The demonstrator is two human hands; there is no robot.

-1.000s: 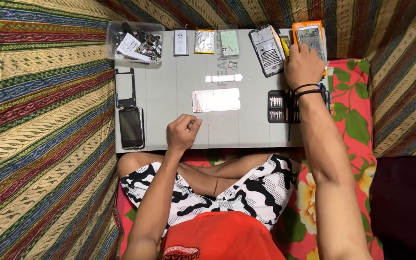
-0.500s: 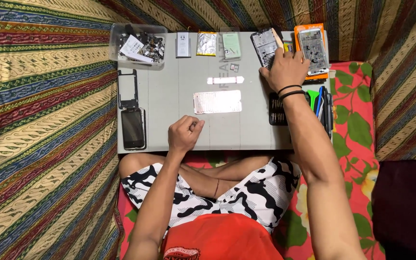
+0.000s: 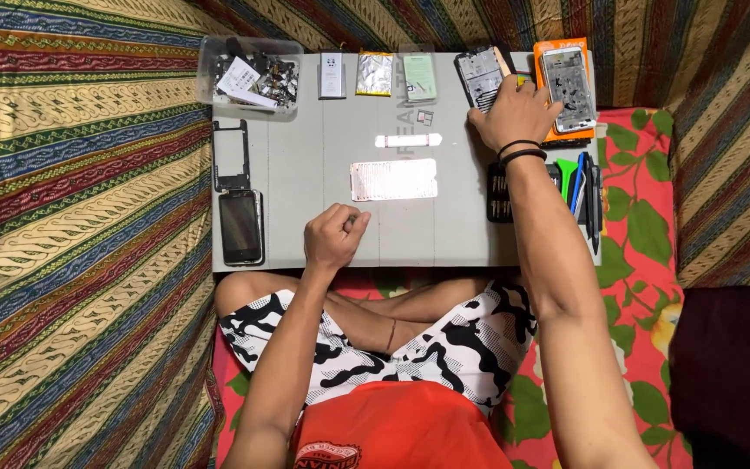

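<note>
1. The left hand (image 3: 333, 236) was curled into a loose fist, knuckles forward, thumb tucked against the index finger.
2. The left forearm ran straight back toward the torso.
3. The right arm was stretched far forward, nearly straight.
4. The right hand (image 3: 518, 115) lay palm down, fingers pointing forward and leftward.
5. Two dark bands (image 3: 521, 151) circled the right wrist.

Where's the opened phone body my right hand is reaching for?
In the head view, the opened phone body lies at the far right of the grey work mat, under the right hand's fingertips, just left of the orange box.
</note>
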